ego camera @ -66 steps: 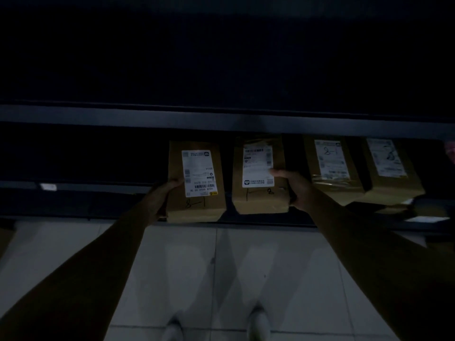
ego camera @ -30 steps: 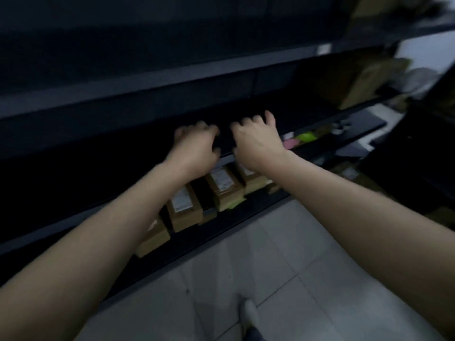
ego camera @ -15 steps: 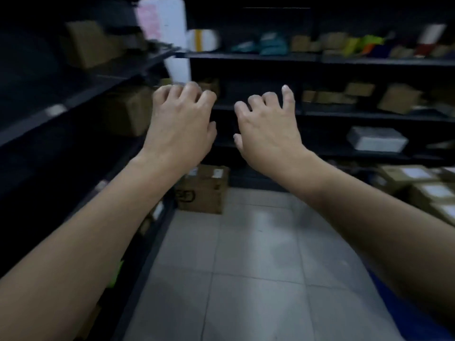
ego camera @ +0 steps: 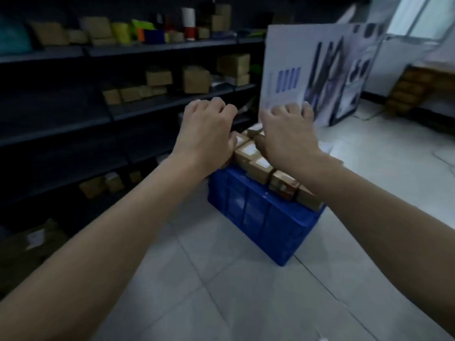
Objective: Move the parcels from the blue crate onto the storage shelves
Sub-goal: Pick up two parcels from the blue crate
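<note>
A moment ago each hand set a parcel on a low shelf. The person has since turned, and the left hand and right hand now reach over the crate, each grip released, fingers loosely curled on nothing. Parcels fill the crate to its rim (plenty left), so another pick-up looks next.

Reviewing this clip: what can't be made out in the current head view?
Labels on the parcels: head view, white patches only, too small and blurred to read.
Far part of the blue crate: head view, hidden behind the left hand and right hand, so the parcel count is unknown.
Lower shelves: head view, too dark to tell what they hold.
</note>
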{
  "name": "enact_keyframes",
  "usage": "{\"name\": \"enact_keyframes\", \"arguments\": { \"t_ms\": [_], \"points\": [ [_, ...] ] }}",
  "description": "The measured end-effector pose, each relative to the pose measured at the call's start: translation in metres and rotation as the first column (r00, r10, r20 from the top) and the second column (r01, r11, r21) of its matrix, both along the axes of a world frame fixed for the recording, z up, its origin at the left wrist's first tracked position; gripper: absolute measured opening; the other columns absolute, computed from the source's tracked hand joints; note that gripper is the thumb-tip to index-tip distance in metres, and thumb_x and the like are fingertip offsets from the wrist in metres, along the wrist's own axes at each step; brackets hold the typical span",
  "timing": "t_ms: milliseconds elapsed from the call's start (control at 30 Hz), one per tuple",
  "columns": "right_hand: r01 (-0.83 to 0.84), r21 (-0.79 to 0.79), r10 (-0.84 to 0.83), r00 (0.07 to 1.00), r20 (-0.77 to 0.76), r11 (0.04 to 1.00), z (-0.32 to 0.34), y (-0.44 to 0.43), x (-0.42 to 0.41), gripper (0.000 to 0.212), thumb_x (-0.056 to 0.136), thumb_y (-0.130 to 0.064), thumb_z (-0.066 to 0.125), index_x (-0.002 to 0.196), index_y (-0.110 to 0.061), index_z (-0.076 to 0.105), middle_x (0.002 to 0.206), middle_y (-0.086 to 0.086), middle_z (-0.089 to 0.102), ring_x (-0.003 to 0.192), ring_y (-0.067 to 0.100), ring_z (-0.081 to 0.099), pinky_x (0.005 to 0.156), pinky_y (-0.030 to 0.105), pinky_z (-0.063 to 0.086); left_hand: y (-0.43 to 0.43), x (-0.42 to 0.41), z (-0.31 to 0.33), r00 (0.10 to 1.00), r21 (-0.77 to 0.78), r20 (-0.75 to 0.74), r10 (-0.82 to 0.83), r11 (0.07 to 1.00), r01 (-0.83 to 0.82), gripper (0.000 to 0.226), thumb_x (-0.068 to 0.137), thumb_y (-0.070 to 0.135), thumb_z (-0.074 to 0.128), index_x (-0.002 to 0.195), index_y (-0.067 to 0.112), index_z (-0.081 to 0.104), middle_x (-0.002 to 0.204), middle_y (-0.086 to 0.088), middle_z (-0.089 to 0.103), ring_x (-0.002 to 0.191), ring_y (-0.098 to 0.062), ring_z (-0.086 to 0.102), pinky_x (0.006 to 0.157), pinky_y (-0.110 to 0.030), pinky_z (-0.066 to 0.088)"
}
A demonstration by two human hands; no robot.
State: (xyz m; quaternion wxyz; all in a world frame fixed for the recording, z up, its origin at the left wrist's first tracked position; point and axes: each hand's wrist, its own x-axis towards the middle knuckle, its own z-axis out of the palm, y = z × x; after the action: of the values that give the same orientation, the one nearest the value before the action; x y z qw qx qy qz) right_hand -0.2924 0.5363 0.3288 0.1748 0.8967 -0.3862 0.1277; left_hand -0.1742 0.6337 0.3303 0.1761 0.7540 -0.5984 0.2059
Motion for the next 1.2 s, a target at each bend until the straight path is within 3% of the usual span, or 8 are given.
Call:
{"name": "enact_keyframes", "arguments": {
  "t_ms": [267,600,733,867,967,1067,1133,1200],
  "points": [
    [0.309,0.094,-0.309,0.951,-0.016,0.947,-0.038,-0.129,-0.065,0.041,0.093,-0.032,0.049,0.127,-0.01,0.051,0.128,0.017,0.054,0.122,0.035,0.044,0.108,0.05,0.025,-0.165,-0.023,-0.041,0.956,0.1,-0.143,-0.257,0.957,0.272,0.039,0.091,0.027,0.054,0.127,0.012,0.052,0.123,-0.009,0.055,0.114,-0.029,0.049,0.1,-0.039,0.032],
    [0.525,0.35,-0.56,0.828,0.0,0.776,-0.101,-0.272,-0.063,0.043,0.095,-0.036,0.049,0.129,-0.01,0.052,0.127,0.016,0.055,0.118,0.036,0.047,0.099,0.046,0.036,-0.339,0.016,-0.116,0.858,0.275,-0.398,-0.326,0.85,0.45,0.04,0.089,0.028,0.056,0.126,0.013,0.052,0.124,-0.008,0.055,0.112,-0.027,0.052,0.094,-0.041,0.042],
    [0.535,0.522,-0.647,0.761,0.042,0.664,-0.14,-0.315,-0.064,0.045,0.093,-0.036,0.053,0.132,-0.013,0.049,0.126,0.015,0.055,0.116,0.035,0.048,0.094,0.045,0.042,-0.401,0.027,-0.159,0.805,0.334,-0.539,-0.248,0.814,0.475,0.045,0.088,0.029,0.059,0.129,0.016,0.049,0.131,-0.006,0.05,0.113,-0.025,0.051,0.093,-0.04,0.045],
    [0.529,0.675,-0.717,0.697,0.0,0.514,-0.183,-0.348,-0.075,0.051,0.094,-0.04,0.053,0.136,-0.012,0.046,0.13,0.014,0.054,0.117,0.033,0.05,0.095,0.048,0.046,-0.447,0.029,-0.204,0.725,0.38,-0.675,-0.142,0.775,0.505,0.046,0.087,0.026,0.064,0.128,0.015,0.047,0.118,-0.002,0.05,0.087,-0.013,0.046,0.065,-0.022,0.04],
    [0.516,0.728,-0.754,0.657,0.001,0.451,-0.215,-0.375,-0.086,0.051,0.092,-0.036,0.055,0.135,-0.011,0.047,0.128,0.015,0.056,0.115,0.033,0.053,0.093,0.047,0.048,-0.478,0.028,-0.24,0.692,0.437,-0.72,-0.046,0.746,0.503,0.045,0.086,0.021,0.065,0.127,0.014,0.046,0.106,0.0,0.043,0.079,-0.011,0.042,0.065,-0.026,0.039],
    [0.495,0.774,-0.763,0.645,-0.025,0.394,-0.251,-0.404,-0.094,0.049,0.091,-0.034,0.056,0.133,-0.01,0.048,0.126,0.016,0.056,0.111,0.032,0.055,0.088,0.043,0.05,-0.506,0.027,-0.278,0.673,0.517,-0.735,0.088,0.715,0.471,0.032,0.087,0.015,0.062,0.114,0.02,0.044,0.098,0.0,0.04,0.063,-0.004,0.038,0.052,-0.02,0.036],
    [0.482,0.801,-0.764,0.644,-0.047,0.357,-0.276,-0.425,-0.1,0.047,0.091,-0.033,0.056,0.13,-0.008,0.05,0.126,0.016,0.057,0.108,0.031,0.056,0.084,0.04,0.05,-0.525,0.026,-0.306,0.647,0.552,-0.744,0.167,0.7,0.453,0.037,0.088,0.014,0.061,0.121,0.015,0.045,0.098,-0.001,0.044,0.066,-0.004,0.04,0.051,-0.019,0.033],
    [0.471,0.821,-0.761,0.645,-0.07,0.324,-0.302,-0.446,-0.107,0.046,0.092,-0.033,0.057,0.129,-0.006,0.051,0.126,0.016,0.059,0.108,0.03,0.058,0.083,0.037,0.048,-0.546,0.025,-0.331,0.624,0.579,-0.747,0.23,0.685,0.442,0.049,0.089,0.017,0.062,0.132,0.009,0.041,0.115,-0.007,0.051,0.082,-0.011,0.045,0.06,-0.02,0.037]
  ]
}}
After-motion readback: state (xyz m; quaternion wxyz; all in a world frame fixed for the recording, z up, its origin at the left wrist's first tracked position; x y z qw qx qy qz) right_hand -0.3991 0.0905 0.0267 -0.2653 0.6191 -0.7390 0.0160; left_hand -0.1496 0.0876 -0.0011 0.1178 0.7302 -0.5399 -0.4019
